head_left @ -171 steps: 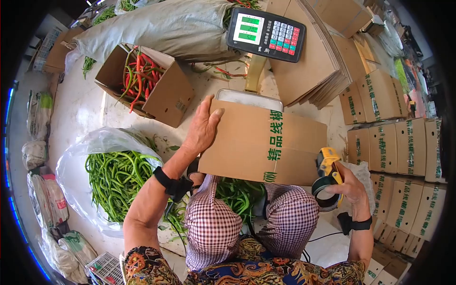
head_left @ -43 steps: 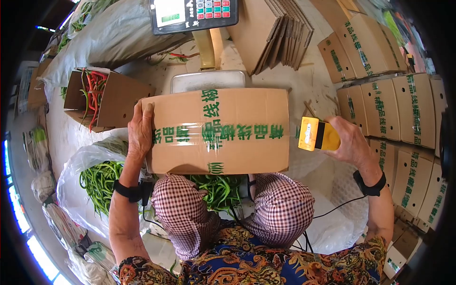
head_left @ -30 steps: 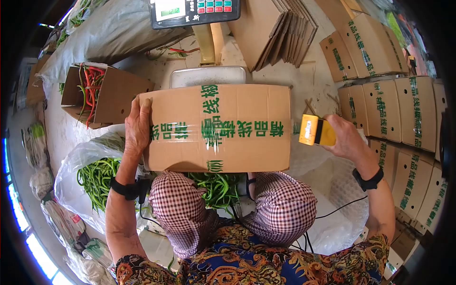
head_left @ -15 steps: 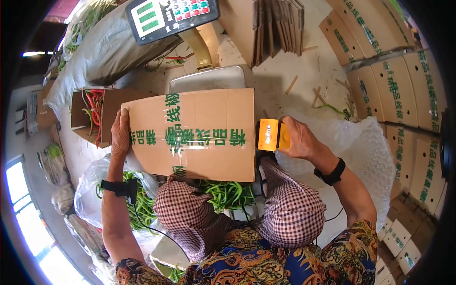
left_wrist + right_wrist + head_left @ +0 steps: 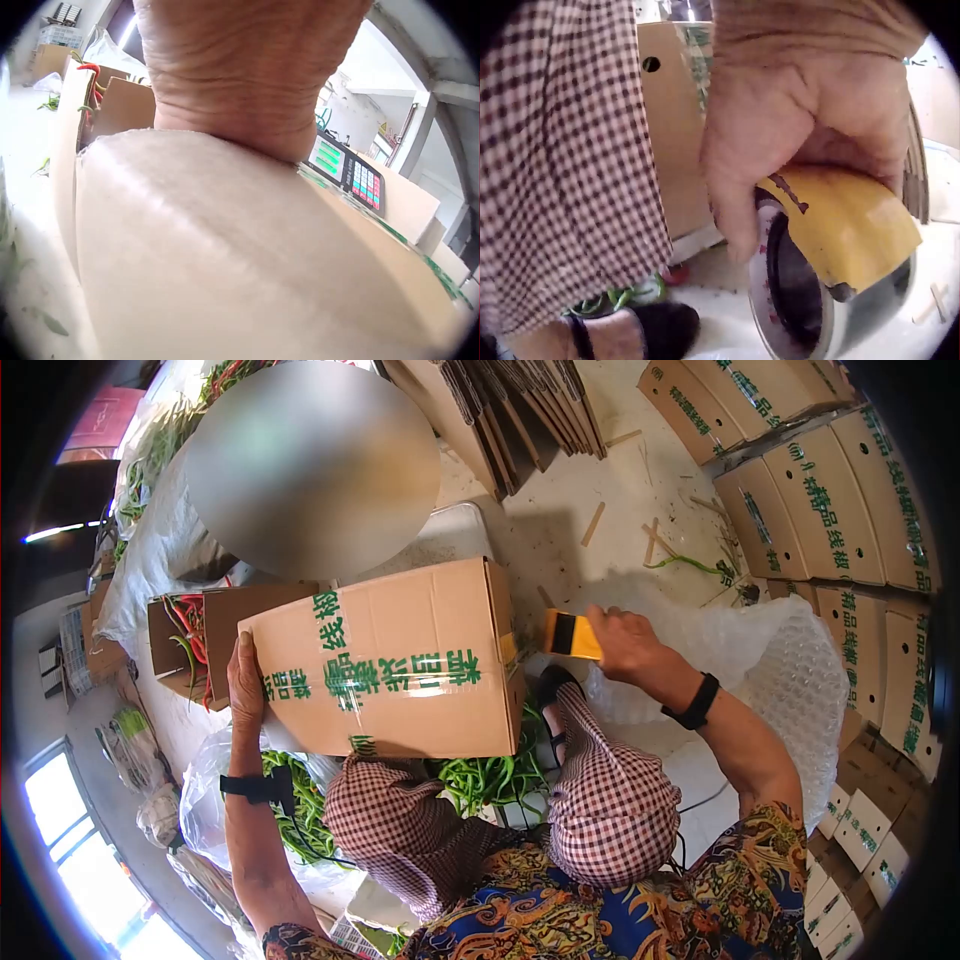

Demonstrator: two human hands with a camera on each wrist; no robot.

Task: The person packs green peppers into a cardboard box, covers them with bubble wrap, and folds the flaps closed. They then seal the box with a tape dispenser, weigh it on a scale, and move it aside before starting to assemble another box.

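Note:
A closed cardboard box (image 5: 385, 660) with green lettering lies tilted across the person's knees, glossy clear tape along its top face. My left hand (image 5: 247, 685) holds its left end, thumb at the edge, with the other fingers mostly hidden. In the left wrist view the heel of that hand rests against the cardboard. My right hand (image 5: 628, 645) grips a yellow tape dispenser (image 5: 572, 635) just off the box's right end, where a strip of tape (image 5: 507, 648) shows. In the right wrist view, thumb and fingers straddle the dispenser's yellow cover (image 5: 847, 225) above the tape roll (image 5: 787, 285).
Green chillies (image 5: 490, 780) lie below the box. An open carton of red chillies (image 5: 190, 635) stands left. A scale (image 5: 349, 172) stands beyond, its display blurred over in the head view. Flattened cartons (image 5: 520, 420) stand behind; printed boxes (image 5: 820, 510) are stacked right, beyond bubble wrap (image 5: 790, 670).
The top face carries lengthwise tape not seen in the oldest frame. Lately the box has tilted, bringing its right end into view, and the right hand has brought the dispenser nearer that end.

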